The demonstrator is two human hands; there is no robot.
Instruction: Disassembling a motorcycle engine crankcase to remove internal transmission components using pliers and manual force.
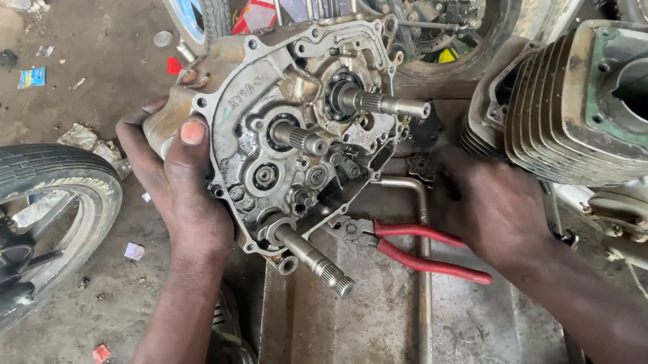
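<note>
A greasy metal engine crankcase (254, 102) stands tilted over a metal tray (369, 334), with three splined shafts sticking out toward me. My left hand (180, 187) grips the case's left edge, thumb pressed on the rim. My right hand (490, 206) reaches behind the case's lower right side; its fingers are hidden there. Red-handled pliers (423, 247) lie on the tray just below the case, between my two hands.
A finned engine cylinder (591, 104) sits at the right. A motorcycle tyre (34, 176) is at the left and more wheels (473, 5) stand behind the case. Scraps of litter dot the dirty concrete floor (95, 61).
</note>
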